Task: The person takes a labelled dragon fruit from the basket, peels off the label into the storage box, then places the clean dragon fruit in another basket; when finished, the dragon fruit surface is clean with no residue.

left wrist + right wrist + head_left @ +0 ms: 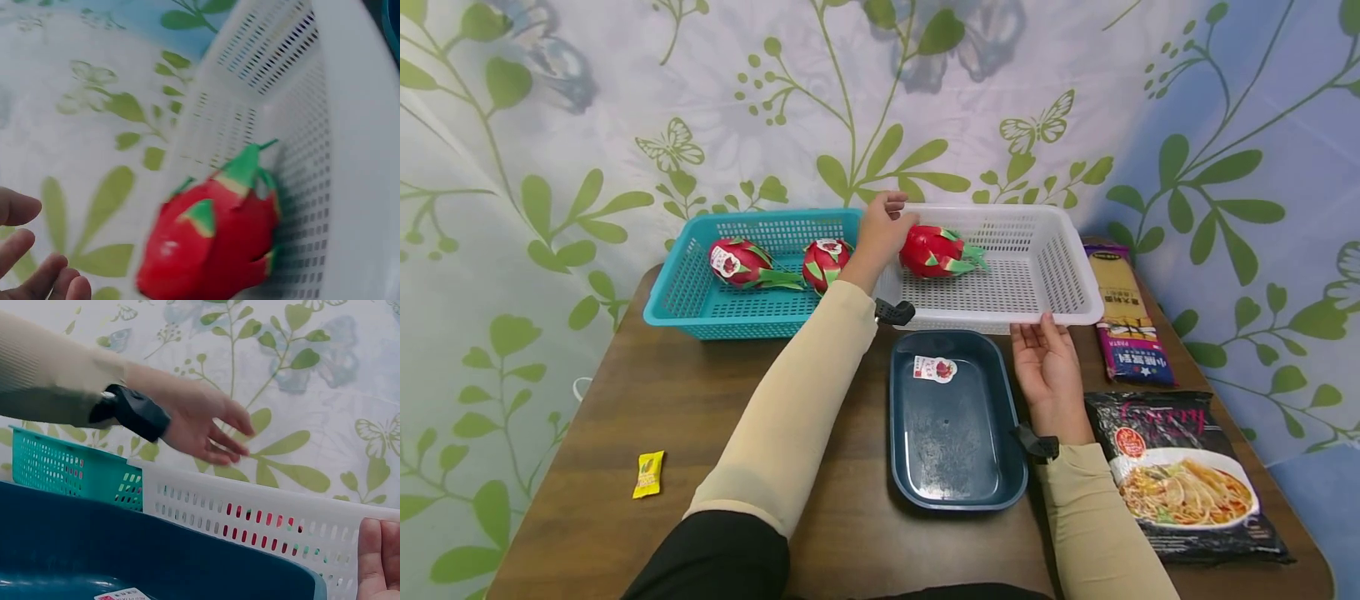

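My left hand (pixel 883 229) hovers over the left end of the white basket (pixel 1081 279), beside a red dragon fruit (pixel 932 252) lying in it. Its fingers (pixel 17 250) are loosely bent and hold nothing; in the left wrist view they are apart from the fruit. With the palm turned up, my right hand (pixel 1051 379) holds the front rim of the white basket, its thumb at the lip and the other fingers against the wall below. Two more dragon fruits, one at left (pixel 741 262) and one (pixel 826 262) partly behind my left arm, lie in the turquoise basket (pixel 681 308).
An empty dark blue tray (pixel 958 442) with a fruit sticker stands in front of the white basket. At right lie a pasta pack (pixel 1127 317) and a black noodle bag (pixel 1183 475). A small yellow packet (pixel 649 474) is at left. A patterned cloth hangs behind the table.
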Available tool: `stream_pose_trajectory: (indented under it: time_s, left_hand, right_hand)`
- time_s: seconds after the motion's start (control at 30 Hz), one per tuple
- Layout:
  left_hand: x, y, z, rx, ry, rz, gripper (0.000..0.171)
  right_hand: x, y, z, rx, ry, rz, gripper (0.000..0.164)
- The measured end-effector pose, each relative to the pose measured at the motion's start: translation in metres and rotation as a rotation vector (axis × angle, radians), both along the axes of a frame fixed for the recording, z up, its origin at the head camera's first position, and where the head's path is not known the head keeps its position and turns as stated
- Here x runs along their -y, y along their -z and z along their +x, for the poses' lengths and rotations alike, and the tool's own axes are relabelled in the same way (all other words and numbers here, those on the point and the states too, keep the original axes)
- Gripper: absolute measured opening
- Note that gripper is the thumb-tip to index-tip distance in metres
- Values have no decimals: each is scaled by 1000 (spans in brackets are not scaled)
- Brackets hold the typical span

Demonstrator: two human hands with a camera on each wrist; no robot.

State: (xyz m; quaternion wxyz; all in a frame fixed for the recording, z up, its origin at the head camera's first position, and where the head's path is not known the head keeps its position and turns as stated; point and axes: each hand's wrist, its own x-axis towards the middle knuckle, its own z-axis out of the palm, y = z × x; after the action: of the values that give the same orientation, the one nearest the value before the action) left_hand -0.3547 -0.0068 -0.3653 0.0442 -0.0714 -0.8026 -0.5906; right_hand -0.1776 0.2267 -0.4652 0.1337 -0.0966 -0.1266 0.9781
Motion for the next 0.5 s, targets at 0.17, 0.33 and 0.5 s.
stream_pose_trajectory:
  time_s: [0.17,0.33,0.5]
  left_hand:
    - [31,-20,21,-52,-15,118,32]
    - [79,-30,50,-85,-40,167,27]
    - [128,-24,86,-148,-92,203,30]
  right_hand:
    - [1,1,-1,-4,8,3,33]
    - [1,2,0,12,3,-7,33]
    - [-1,5,2,5,2,1,32]
